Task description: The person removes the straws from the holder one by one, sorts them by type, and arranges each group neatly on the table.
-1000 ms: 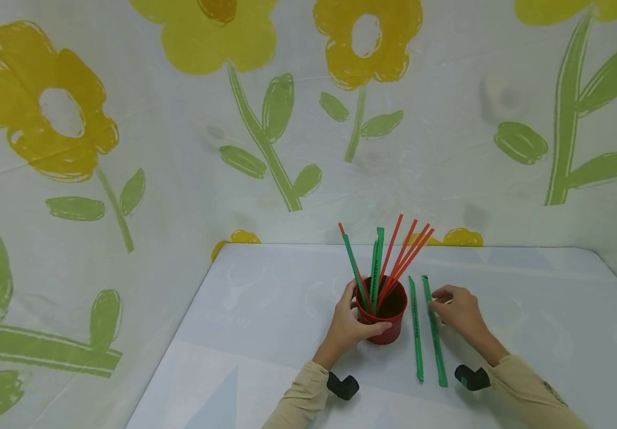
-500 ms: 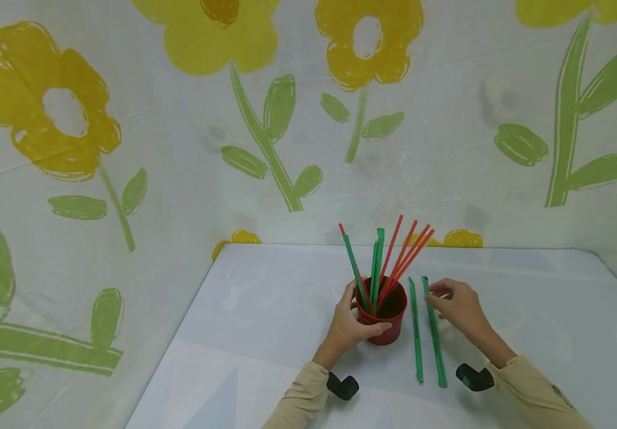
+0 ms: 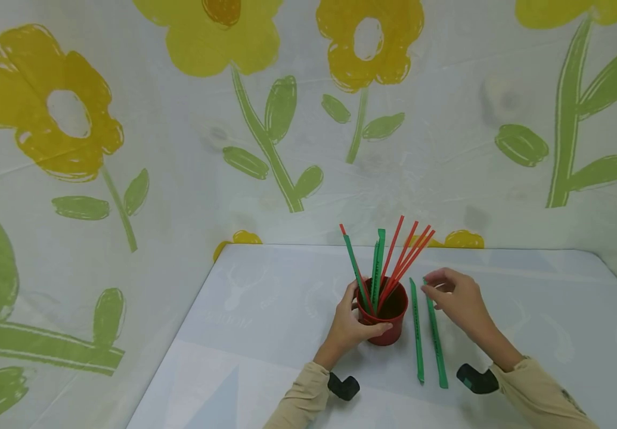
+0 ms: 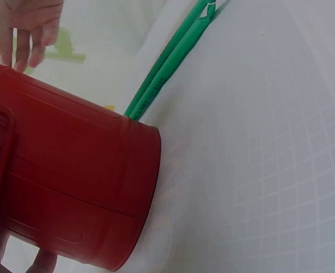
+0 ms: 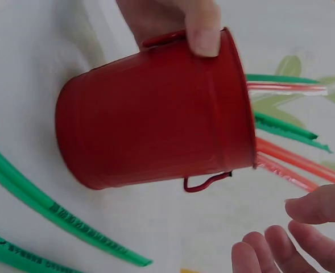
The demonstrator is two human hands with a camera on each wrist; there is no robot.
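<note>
My left hand (image 3: 344,332) grips a small red metal bucket (image 3: 385,335) by its side, thumb along the front rim. Several red straws (image 3: 392,249) and green paper-wrapped straws (image 3: 381,245) lean out of its mouth. To the bucket's right, two green wrapped straws lie side by side on the table, a nearer one (image 3: 417,333) and an outer one (image 3: 438,351). My right hand (image 3: 462,301) hovers over the outer straw's far end, which its fingertips partly cover. In the right wrist view, the thumb and fingers (image 5: 312,207) are spread apart with nothing between them.
A pale patterned cloth covers the table (image 3: 265,322), whose far edge meets a curtain (image 3: 437,149) printed with yellow flowers. Black wrist devices show beside the left forearm (image 3: 343,386) and beside the right forearm (image 3: 477,379).
My right hand has slid a little away from me and slightly left, up to the outer green straw's far end. The left hand, the bucket and the straws stay put.
</note>
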